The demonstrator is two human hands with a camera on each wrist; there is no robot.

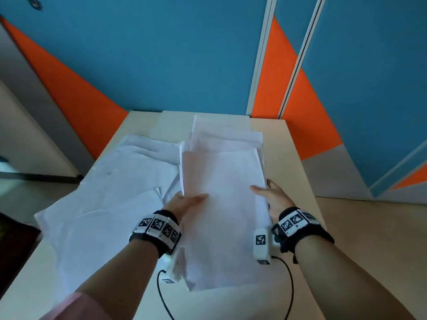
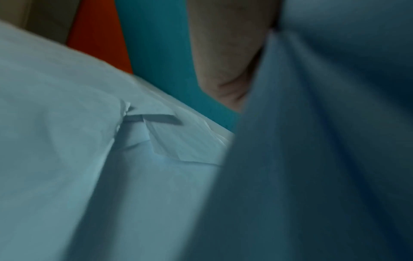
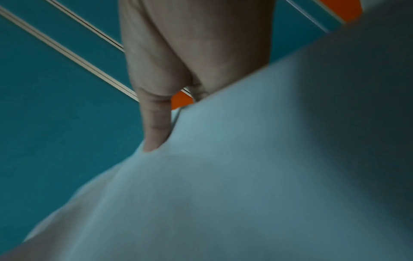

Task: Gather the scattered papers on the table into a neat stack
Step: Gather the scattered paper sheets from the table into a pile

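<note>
The stack of papers hides the fingers of both hands.

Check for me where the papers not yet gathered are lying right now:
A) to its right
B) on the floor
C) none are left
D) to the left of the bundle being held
D: the loose sheets lie spread on the table to the left of the bundle, which the left hand and right hand grip by its sides.

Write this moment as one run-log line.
left hand: grips paper stack | right hand: grips stack | loose sheets: spread on table | stack: uneven
</note>
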